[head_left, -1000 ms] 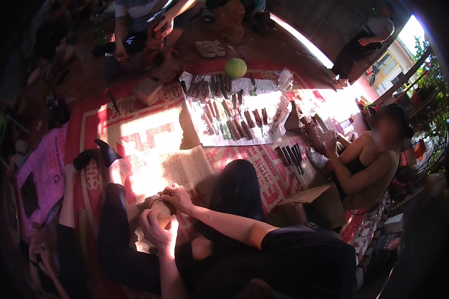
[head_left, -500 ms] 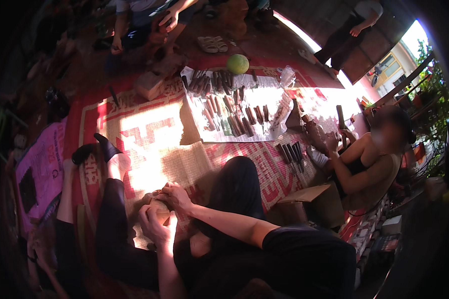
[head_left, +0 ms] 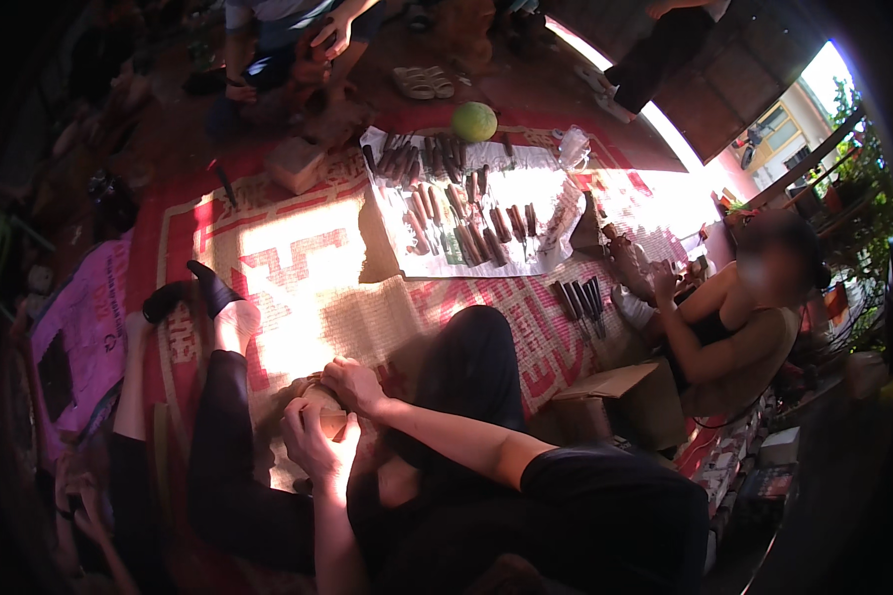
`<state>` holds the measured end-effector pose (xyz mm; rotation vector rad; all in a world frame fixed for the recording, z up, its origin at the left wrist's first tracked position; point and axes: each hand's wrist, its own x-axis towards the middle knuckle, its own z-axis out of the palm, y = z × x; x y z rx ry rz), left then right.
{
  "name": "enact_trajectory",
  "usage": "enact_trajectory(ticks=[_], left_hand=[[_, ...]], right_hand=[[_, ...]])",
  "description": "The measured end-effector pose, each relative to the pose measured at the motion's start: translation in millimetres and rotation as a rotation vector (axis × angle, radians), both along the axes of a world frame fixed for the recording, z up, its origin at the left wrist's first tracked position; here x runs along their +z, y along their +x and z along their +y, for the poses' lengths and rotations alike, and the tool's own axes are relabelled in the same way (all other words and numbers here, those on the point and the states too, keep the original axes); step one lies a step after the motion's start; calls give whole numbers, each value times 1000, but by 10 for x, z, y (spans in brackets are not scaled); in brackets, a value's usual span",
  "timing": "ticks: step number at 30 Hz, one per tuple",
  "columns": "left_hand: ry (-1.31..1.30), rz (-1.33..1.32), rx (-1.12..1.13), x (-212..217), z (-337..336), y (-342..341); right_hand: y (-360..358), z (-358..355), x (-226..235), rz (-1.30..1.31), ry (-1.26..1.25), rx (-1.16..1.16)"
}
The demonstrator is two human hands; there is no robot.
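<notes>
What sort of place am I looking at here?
Probably a makeshift craft workshop, partly open to the outdoors: tools lie in rows on a white sheet, spread over a red-patterned mat, with leafy plants at the right.

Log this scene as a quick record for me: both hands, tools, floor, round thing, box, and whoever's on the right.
Left grip: around near end of tan wooden piece
Right grip: at its far end; fingertips unclear
Tools: rows on white sheet
Floor: red-and-tan patterned mat
Round thing: green ball or melon, beyond sheet
Box: cardboard, flap up
Right side: seated person
</notes>
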<state>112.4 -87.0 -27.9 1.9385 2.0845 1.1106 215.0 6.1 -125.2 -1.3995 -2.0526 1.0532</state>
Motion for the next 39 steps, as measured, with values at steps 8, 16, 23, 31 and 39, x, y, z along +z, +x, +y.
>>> enact_trajectory(ticks=[8,16,23,31,39], left_hand=[[5,-4,53,-77,-22,-37],[19,-48,99,-136,-26,-90],[61,14,54,-73,-24,-9],[58,19,73,-104,-28,-5],[51,-2,46,-51,40,-27]], right_hand=[[89,-6,-183,-138,169,207],[-149,115,-156,67,60,-78],[-156,173,-103,-57,120,-22],[-384,285,-445,-47,163,-137],[-282,285,-334,-96,145,-25]])
